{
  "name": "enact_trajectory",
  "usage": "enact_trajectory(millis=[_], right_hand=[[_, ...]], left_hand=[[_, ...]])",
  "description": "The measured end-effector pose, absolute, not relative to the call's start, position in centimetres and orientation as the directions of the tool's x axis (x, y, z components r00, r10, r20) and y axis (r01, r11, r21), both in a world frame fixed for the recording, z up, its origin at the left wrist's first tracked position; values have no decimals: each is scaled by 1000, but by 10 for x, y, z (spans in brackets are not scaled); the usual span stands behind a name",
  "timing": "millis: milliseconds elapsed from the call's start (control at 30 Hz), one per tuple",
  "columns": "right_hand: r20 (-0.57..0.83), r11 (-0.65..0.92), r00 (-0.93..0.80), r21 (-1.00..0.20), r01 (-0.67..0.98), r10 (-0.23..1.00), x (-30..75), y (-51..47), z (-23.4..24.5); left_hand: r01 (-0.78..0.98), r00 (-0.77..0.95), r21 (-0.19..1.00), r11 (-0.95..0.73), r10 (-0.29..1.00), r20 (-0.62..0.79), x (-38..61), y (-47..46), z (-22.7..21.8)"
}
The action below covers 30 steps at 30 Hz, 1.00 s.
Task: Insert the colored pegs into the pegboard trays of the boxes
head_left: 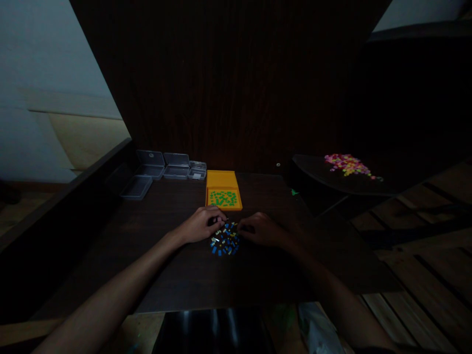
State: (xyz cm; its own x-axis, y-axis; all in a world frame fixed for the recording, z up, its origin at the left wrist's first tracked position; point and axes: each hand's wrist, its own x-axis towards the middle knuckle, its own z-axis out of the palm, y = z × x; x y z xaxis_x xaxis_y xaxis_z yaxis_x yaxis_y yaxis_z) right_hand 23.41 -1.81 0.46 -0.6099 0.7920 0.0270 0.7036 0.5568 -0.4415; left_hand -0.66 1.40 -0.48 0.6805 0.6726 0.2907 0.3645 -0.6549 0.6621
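Small blue, yellow and whitish pieces, perhaps toy bricks [224, 242], lie in a loose pile on the dark tabletop. My left hand [205, 224] is at the pile's upper left, fingers curled and thumb drawn in towards them. Across from it, my right hand [262, 229] has its fingertips pinched together at the pile's right edge. Whatever is between the fingers of either hand is too small and dark to make out. Just beyond my hands sits an open yellow box [220, 178], its near half holding many small green pieces [223, 198].
Several clear plastic cases [176, 166] stand with raised lids at the back left, with another clear case [136, 187] nearer. A dark side shelf [313, 169] on the right bears a heap of pink, yellow and purple pieces [348, 164]. A tall dark panel [228, 88] rises behind the table.
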Motion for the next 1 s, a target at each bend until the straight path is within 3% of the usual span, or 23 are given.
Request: enact_trajectory(millis=[1000], right_hand=[[-73,528,-607,-418,739,791,240,-19,14]], left_hand=[[372,695,665,-648,669,264,-7,14,-5]])
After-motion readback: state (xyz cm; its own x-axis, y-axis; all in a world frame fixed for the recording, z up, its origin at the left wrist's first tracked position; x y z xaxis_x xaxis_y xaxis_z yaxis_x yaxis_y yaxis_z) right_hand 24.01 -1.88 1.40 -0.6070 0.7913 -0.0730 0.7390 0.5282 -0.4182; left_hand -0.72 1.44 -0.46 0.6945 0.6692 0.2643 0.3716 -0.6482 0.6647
